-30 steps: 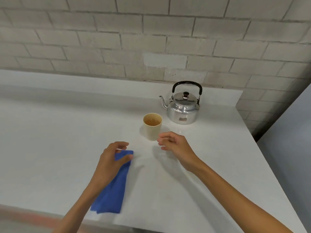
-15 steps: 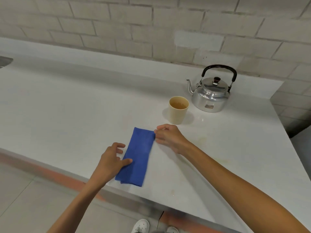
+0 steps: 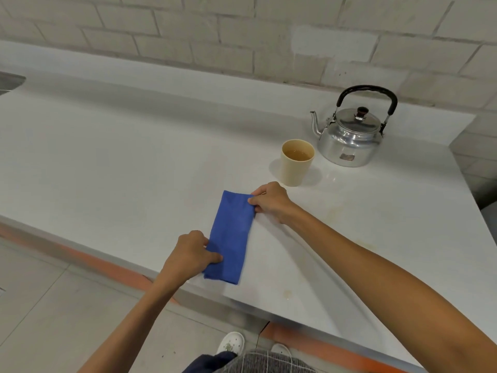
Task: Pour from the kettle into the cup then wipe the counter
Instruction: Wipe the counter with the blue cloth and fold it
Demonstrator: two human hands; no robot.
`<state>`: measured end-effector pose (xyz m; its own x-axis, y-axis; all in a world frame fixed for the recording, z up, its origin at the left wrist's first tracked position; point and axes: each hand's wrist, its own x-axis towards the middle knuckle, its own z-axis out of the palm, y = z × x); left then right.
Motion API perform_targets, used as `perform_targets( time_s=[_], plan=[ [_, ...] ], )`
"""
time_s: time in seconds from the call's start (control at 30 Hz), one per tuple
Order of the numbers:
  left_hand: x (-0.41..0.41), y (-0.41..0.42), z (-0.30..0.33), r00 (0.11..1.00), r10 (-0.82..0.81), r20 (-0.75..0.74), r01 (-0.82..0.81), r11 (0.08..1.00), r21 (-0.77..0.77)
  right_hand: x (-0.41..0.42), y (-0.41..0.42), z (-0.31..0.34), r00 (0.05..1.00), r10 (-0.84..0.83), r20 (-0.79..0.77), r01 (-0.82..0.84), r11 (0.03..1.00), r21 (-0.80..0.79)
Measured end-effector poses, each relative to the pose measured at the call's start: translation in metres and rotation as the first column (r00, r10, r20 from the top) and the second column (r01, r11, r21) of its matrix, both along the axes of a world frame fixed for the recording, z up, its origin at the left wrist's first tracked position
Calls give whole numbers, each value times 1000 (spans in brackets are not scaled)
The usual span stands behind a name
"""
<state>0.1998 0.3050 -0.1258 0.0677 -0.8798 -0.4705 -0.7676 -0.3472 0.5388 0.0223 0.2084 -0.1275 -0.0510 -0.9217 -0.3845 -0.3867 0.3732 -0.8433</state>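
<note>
A folded blue cloth point(image 3: 231, 235) lies flat on the white counter point(image 3: 121, 162) near its front edge. My left hand point(image 3: 192, 255) pinches the cloth's near left edge. My right hand point(image 3: 270, 201) pinches its far right corner. Just beyond my right hand stands a beige cup point(image 3: 297, 162) with brownish liquid inside. Behind the cup to the right sits a shiny metal kettle point(image 3: 349, 134), lid on, black handle upright, spout facing left toward the cup.
A brick wall rises behind the counter's low backsplash. The counter ends at the right past the kettle. A sink corner point(image 3: 9, 82) shows at far left. Faint stains point(image 3: 336, 214) mark the counter right of my right hand. Floor and my shoes lie below.
My view has shifted left and down. My right hand moved from near the cup onto the cloth's far corner, and my left hand slid to its near edge and closed on it.
</note>
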Motion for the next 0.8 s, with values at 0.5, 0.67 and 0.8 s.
perform_targets(
  time_s=[0.5,0.67,0.8],
  plan=[
    [-51,9,8,945,-184,-271,208,976,62,-69,36,25,998,-67,23,69,987,-144],
    [-81,22,1,908,-163,-386,235,961,146,-101,59,15,988,-144,-62,133,979,-156],
    [-93,21,-4,930,-248,-273,284,953,102,-109,70,3,970,-172,-172,129,963,-237]
  ],
)
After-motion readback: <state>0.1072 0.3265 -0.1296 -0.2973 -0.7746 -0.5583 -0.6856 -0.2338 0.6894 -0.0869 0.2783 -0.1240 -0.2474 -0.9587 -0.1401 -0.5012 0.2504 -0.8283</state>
